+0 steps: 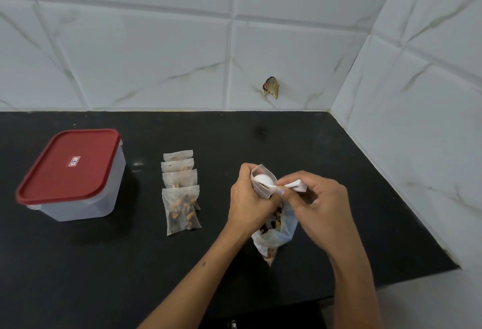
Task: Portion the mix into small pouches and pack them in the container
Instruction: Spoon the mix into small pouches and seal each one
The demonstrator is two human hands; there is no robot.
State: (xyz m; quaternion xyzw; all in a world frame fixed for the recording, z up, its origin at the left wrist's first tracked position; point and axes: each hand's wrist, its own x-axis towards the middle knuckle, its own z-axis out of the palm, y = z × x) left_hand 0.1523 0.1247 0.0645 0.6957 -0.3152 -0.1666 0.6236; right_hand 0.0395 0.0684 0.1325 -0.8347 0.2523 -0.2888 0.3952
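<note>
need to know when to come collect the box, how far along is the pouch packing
Roughly midway. Done: four filled pouches lie in a row on the counter. In hand: the left hand holds a small pouch open while the right hand tips a white spoon into it, above the mix bag. Left: mix remains in the bag, and the container has its red lid on, nothing packed.
</note>
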